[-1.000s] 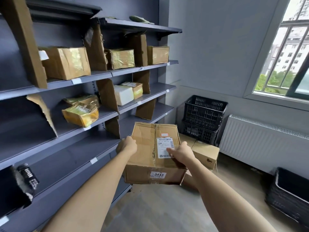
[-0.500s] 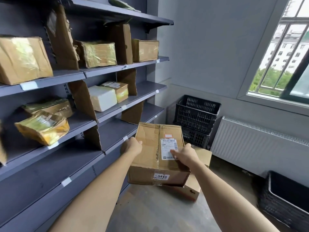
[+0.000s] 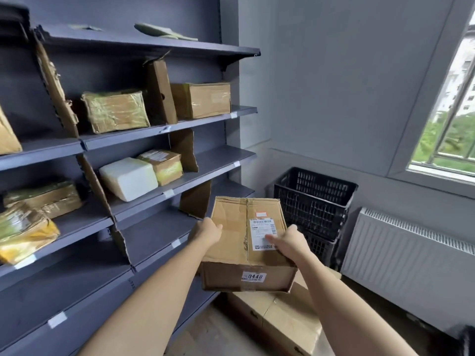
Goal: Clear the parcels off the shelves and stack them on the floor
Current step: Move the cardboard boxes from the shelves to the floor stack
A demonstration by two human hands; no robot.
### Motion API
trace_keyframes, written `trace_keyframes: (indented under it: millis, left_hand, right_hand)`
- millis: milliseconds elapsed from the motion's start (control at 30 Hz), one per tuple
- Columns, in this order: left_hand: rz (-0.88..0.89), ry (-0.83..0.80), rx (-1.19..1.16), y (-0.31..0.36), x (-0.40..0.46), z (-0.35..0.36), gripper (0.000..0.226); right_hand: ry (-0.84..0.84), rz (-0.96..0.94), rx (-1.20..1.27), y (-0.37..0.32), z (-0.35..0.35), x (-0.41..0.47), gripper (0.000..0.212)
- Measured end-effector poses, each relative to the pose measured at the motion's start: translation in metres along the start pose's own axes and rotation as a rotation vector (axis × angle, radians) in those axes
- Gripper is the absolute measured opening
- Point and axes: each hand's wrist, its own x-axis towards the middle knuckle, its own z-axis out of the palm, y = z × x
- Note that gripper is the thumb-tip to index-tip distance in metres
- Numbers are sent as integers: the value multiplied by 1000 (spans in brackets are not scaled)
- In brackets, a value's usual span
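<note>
A brown cardboard box (image 3: 246, 242) is held in mid-air by two bare hands, in front of the lower shelves and above the floor. Its top flaps are taped shut, a white shipping label (image 3: 264, 233) is stuck on the top right, and a small sticker (image 3: 254, 276) reading 0448 is on the side facing the camera. The left hand (image 3: 207, 231) grips the box's left edge, fingers curled over the side and thumb on top. The right hand (image 3: 289, 244) grips the right edge, its thumb lying across the label and the other fingers wrapped under and out of sight.

Directly below the held box, a larger cardboard carton (image 3: 280, 319) lies on the floor (image 3: 205, 332).

To the left stands a dark grey shelving unit (image 3: 159, 235) with torn cardboard dividers (image 3: 160, 92). Parcels remain on it: two tape-wrapped boxes on the upper shelf, one left of a divider (image 3: 115, 111) and one right of it (image 3: 203, 100); on the shelf below, a white foam block (image 3: 128, 178) touching a small brown parcel (image 3: 163, 167); further left, a flat wrapped parcel (image 3: 43, 199) and a yellow bag-like parcel (image 3: 23, 232).

Beyond the held box, two black plastic crates (image 3: 313, 201) are stacked against the grey wall. A white radiator (image 3: 408, 255) sits under a window (image 3: 452, 119) on the right.
</note>
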Motion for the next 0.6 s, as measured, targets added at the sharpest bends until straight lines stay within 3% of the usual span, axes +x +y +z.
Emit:
trace_keyframes:
  millis: [233,600]
  left_hand:
    - [-84,31,-33,66,23,26,45]
    - [-240,23,-19,102,110,75,59]
  right_hand:
    - [-85,-52,13,22,-39,78,76]
    - [-207,-104,-9,21,-23,192,61]
